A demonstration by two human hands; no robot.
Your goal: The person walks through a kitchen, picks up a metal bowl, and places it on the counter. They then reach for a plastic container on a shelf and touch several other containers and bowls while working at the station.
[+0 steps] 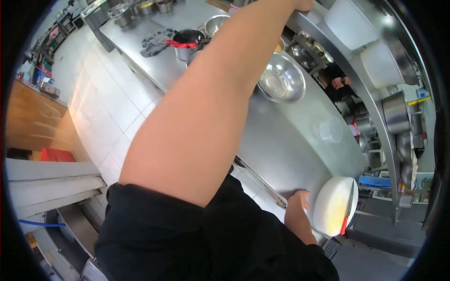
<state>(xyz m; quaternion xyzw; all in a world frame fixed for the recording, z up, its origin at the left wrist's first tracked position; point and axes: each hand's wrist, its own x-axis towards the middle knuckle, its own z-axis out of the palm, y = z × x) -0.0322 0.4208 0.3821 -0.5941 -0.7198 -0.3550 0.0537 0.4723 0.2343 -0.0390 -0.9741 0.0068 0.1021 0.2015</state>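
My left arm stretches across the view to the upper right. My left hand (304, 5) is at the top edge beside the raised metal shelf (323, 35), mostly cut off, with its fingers hidden. My right hand (298, 199) rests at the near edge of the steel table (293, 145), fingers apart and nothing visible in it. Just right of it lies a thick round white cutting board (328, 206), bearing a knife (347, 210) with a red handle. A shiny steel bowl (282, 78) and a clear round container (331, 129) sit farther up the table.
A pot (183, 52) with something red across it and a grey cloth (157, 42) are at the upper left of the table. White tubs (350, 23) and steel pots (396, 112) line the shelf. Another person's hand (338, 83) shows behind it.
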